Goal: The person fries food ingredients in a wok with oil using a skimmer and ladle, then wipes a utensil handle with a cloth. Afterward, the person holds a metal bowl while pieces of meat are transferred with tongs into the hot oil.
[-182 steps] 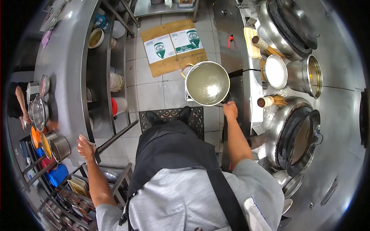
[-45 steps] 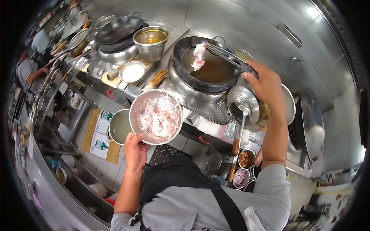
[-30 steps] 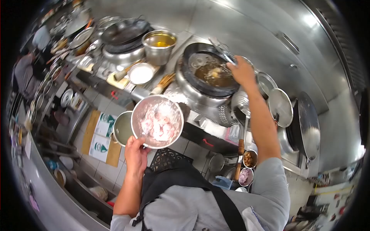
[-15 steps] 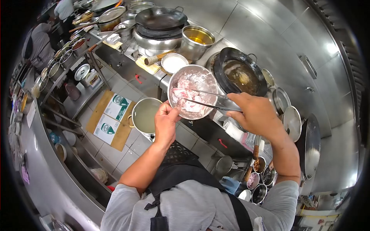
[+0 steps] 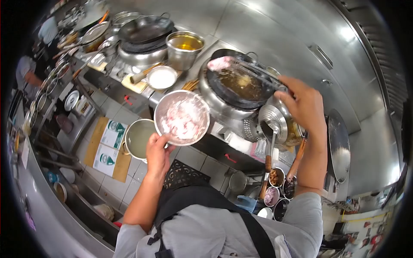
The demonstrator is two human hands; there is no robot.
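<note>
My left hand [image 5: 158, 154] grips the near rim of a metal bowl [image 5: 160, 127], which is tilted toward me. Flour-coated pieces of raw meat [image 5: 184, 120] lie in the bowl. In my right hand [image 5: 300, 101] is a pair of tongs [image 5: 257, 71], shut on one floury pink meat piece [image 5: 220, 63]. That piece hangs over the far left side of a black wok [image 5: 223, 83] on the stove. Brown oil fills the wok, and a pale bit [image 5: 245, 81] floats in it.
Beyond the bowl stand a pot of yellow oil [image 5: 184, 50] and a bowl of white powder [image 5: 162, 77]. A perforated strainer [image 5: 274, 118] rests right of the wok. On the floor side is a large pot [image 5: 140, 139] of cloudy liquid. Other people work at far left.
My right hand has lifted the tongs out of the bowl with a meat piece and carried it over the wok. The bowl in my left hand has shifted left and down in view.
</note>
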